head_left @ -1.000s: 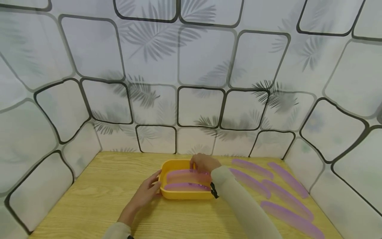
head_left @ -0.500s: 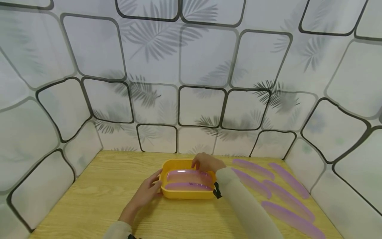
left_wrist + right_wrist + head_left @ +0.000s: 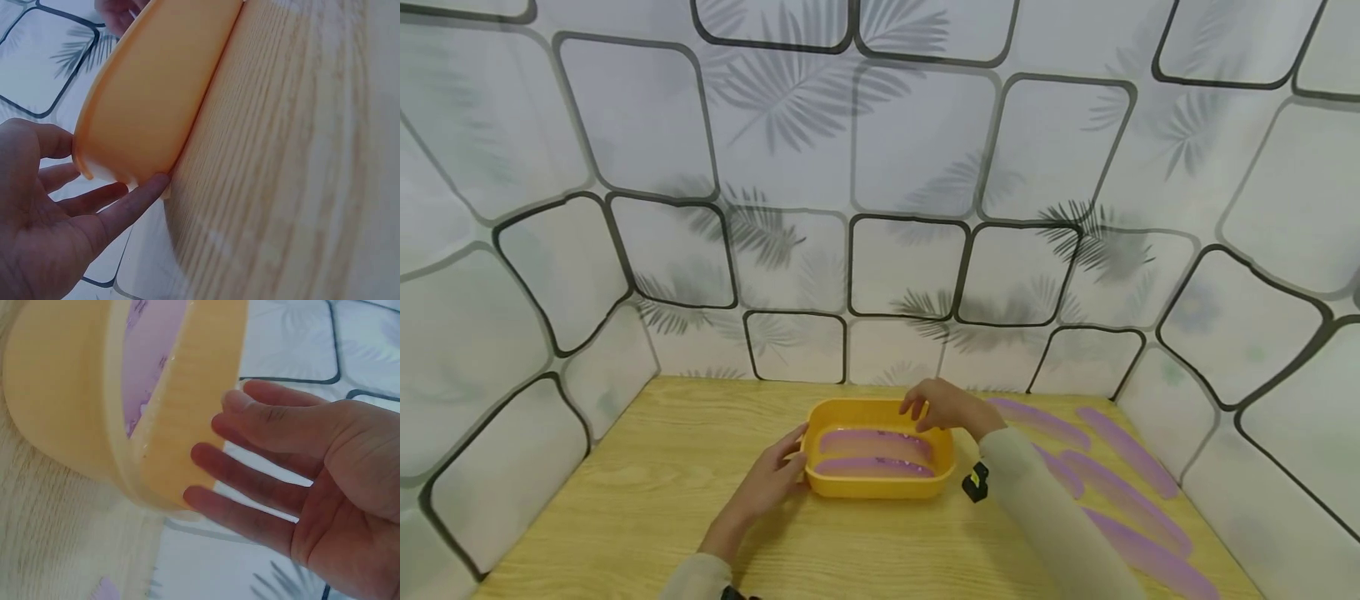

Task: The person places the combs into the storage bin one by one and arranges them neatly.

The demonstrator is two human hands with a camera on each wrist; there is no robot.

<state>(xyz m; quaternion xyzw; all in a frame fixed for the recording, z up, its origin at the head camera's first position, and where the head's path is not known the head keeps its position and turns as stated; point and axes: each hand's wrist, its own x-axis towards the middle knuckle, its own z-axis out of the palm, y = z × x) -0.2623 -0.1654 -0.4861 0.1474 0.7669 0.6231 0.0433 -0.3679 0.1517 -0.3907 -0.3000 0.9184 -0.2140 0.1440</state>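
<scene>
A yellow plastic tray (image 3: pixel 880 490) stands on the wooden table with two long, curved purple combs (image 3: pixel 874 468) lying side by side in it. Dark print shows on the combs. The left hand (image 3: pixel 775 472) is at the tray's left end; in the left wrist view its extended fingers (image 3: pixel 119 212) touch the rim and the lower wall. The right hand (image 3: pixel 946 406) hovers at the far right corner of the tray, with nothing in its grasp. Its fingers (image 3: pixel 250 472) are spread and loosely bent beside the tray wall in the right wrist view.
Several more purple combs (image 3: pixel 1127 450) lie spread on the table (image 3: pixel 685 450) to the right, partly behind the right sleeve (image 3: pixel 1045 508). A patterned white wall covering (image 3: pixel 895 267) rises behind the table and along both sides.
The right hand has lifted from the combs in the tray and drawn back to the right, its fingers loosening. The left hand stays at the tray's left end.
</scene>
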